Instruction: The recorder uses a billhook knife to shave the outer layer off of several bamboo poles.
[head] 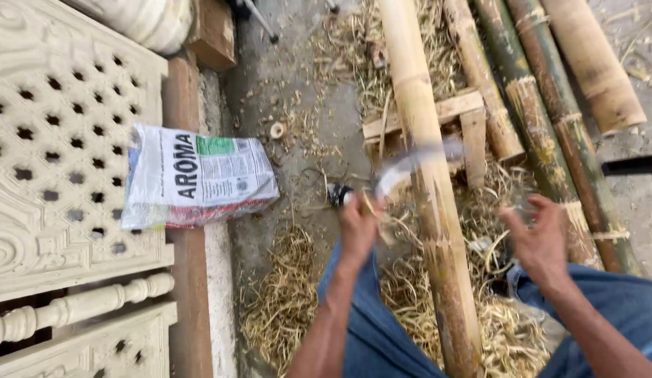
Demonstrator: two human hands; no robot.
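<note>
A long pale bamboo pole [427,168] runs from the top of the view down between my knees, resting on a small wooden stand [458,110]. My left hand [359,225] grips the handle of a curved blade [410,164], which is blurred and lies against the pole's left side. My right hand [538,236] hovers to the right of the pole with its fingers spread and nothing in it. Curly bamboo shavings [291,294] cover the ground around my legs.
Several more bamboo poles [543,126] lie at the right. A printed plastic bag [196,176] rests on a carved pale lattice panel [60,154] at the left, beside a wooden beam [189,280]. Bare concrete [284,77] shows at the top centre.
</note>
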